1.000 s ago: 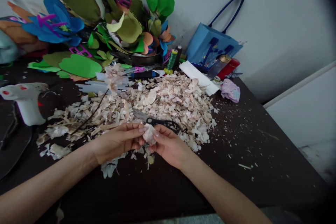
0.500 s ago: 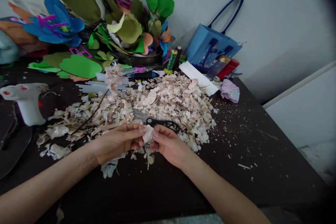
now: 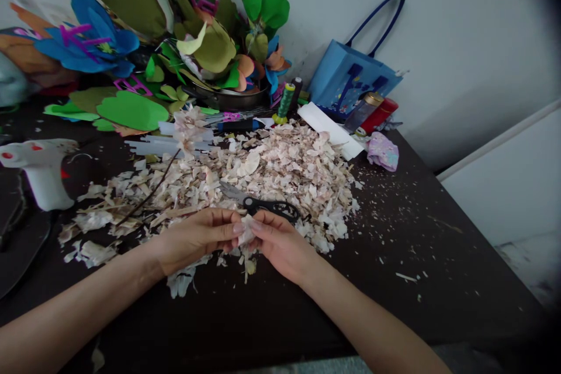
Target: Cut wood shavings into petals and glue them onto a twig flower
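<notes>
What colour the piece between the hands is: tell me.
The piece is whitish; the head view shows it best.

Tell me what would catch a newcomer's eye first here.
Bright artificial flowers and leaves crowd the back left of the dark table. A broad heap of pale flakes spreads across the middle, black-handled scissors lying on it. At the heap's near side, the left hand and right hand pinch a small whitish piece between them.
</notes>
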Demonstrator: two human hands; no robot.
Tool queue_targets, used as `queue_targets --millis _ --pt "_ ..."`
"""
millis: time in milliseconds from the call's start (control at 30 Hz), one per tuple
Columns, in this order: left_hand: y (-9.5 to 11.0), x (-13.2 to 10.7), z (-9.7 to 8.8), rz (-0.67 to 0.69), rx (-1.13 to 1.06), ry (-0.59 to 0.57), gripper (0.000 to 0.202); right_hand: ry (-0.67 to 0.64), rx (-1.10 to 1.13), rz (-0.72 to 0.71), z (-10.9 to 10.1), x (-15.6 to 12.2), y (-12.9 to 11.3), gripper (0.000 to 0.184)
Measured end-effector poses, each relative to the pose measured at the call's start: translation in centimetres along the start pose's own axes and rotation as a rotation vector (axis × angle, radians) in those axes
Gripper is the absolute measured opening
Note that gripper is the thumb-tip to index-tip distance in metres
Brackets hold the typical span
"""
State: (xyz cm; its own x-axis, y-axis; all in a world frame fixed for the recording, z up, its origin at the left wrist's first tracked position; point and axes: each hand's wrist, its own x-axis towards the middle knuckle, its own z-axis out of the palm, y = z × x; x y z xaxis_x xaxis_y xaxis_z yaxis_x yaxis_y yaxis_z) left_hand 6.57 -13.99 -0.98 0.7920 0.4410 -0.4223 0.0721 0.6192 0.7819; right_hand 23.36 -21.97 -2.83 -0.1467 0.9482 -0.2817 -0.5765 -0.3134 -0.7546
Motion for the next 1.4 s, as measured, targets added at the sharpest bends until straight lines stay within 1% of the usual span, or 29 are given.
queue_targets --millis 133,267,367,467,633,767,833,900,967,1033,1100,1167,1233,1300,1400 --pt "0.1 0.1 0.1 0.015 -0.031 -0.002 0.026 -0.012 0.032 -0.006 0.0 0.1 0.1 0.029" --pt "0.1 0.2 0.1 0.023 -0.012 -0.033 0.018 0.04 0.091 -0.02 0.1 0.2 0.1 0.029" --pt "0.1 0.2 -0.1 0.012 0.016 -0.036 0.017 0.053 0.118 -0.009 0.1 0.1 0.1 0.029" --pt "0.1 0.1 -0.2 0.005 0.001 -0.04 0.018 0.053 0.125 0.004 0.1 0.1 0.0 0.03" --pt "-0.1 0.1 -0.3 0.016 -0.085 0.037 0.023 0.046 0.11 -0.025 -0.1 0.2 0.2 0.031" --pt "-0.1 0.1 -0.2 0.026 -0.129 0.062 0.023 0.037 0.008 -0.031 -0.2 0.1 0.3 0.03" --pt "0.1 0.0 -0.4 0.027 -0.147 0.074 0.021 0.062 -0.121 -0.088 -0.3 -0.2 -0.2 0.029" --pt "0.5 0.0 -0.7 0.053 -0.159 0.091 0.02 0.115 -0.341 -0.209 -0.5 -0.5 -1.3 0.028" --pt "1.1 -0.1 -1.3 0.118 -0.172 0.123 0.018 0.167 -0.644 -0.337 -0.9 -0.9 -2.8 0.025" --pt "1.7 -0.1 -2.0 0.197 -0.205 0.183 0.019 0.193 -1.011 -0.394 -1.3 -1.1 -4.2 0.018" --pt "2.1 0.0 -2.5 0.251 -0.227 0.228 0.021 0.22 -1.345 -0.388 -1.7 -1.2 -5.0 0.011" --pt "2.2 0.1 -2.8 0.263 -0.241 0.237 0.02 0.239 -1.588 -0.352 -2.1 -1.2 -5.0 0.009" --pt "2.2 0.3 -2.9 0.246 -0.258 0.23 0.019 0.226 -1.727 -0.323 -2.3 -1.2 -4.6 0.013" --pt "2.2 0.4 -3.0 0.227 -0.289 0.22 0.018 0.204 -1.805 -0.311 -2.4 -1.1 -4.1 0.021" --pt "2.4 0.4 -3.2 0.235 -0.335 0.219 0.018 0.214 -1.903 -0.283 -2.4 -1.1 -3.7 0.029"
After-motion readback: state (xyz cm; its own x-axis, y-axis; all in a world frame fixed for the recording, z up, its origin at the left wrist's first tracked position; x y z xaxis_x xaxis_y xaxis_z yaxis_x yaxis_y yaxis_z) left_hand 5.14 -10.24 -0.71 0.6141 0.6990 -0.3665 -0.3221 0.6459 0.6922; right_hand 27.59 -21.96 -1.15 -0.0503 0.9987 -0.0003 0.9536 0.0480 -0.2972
